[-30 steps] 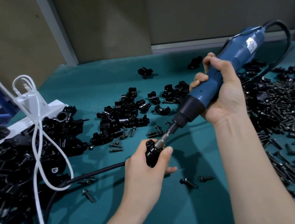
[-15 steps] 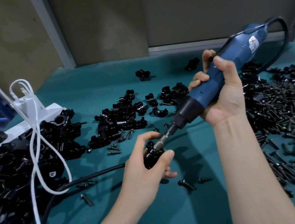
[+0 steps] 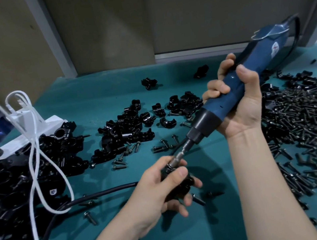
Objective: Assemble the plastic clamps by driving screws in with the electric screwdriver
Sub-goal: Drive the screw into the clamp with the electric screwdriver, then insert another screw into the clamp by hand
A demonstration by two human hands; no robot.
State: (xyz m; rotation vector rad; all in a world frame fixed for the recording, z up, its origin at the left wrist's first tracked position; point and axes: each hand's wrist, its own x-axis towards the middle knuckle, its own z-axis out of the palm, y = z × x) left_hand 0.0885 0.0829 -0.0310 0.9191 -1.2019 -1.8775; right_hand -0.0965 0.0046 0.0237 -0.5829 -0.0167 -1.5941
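— What are the fingers doing?

— The fingers (image 3: pixel 156 165) of the left hand (image 3: pixel 157 191) are curled tight round one black clamp (image 3: pixel 178 188). They hold it just above the counter (image 3: pixel 90 93). The right hand (image 3: pixel 239 106) is wrapped round the blue electric screwdriver (image 3: pixel 264 56). Its metal tip (image 3: pixel 178 156) points down and sits right on top of the clamp, where the screw goes in.

— So which step is it?

— I think it is the driving step. The screw is hidden under the tip, so I cannot tell how far in it is.

— What does the next move need?

— Keep the tool in line with the screw. Hold the clamp firm so it does not spin.

— What else is around?

— Some loose screws (image 3: pixel 198 200) lie just beside the left hand. A black cord (image 3: pixel 102 193) runs up to that hand from the left. Clamp parts (image 3: pixel 125 129) sit in a heap farther back. A big pile of screws (image 3: pixel 310 115) is on the right. A heap of black clamps (image 3: pixel 7 187) is on the left, with a white cable (image 3: pixel 34 161) looped over it.

— Is anything in the way?

— Not much. The black cord is close to the left wrist and could snag.
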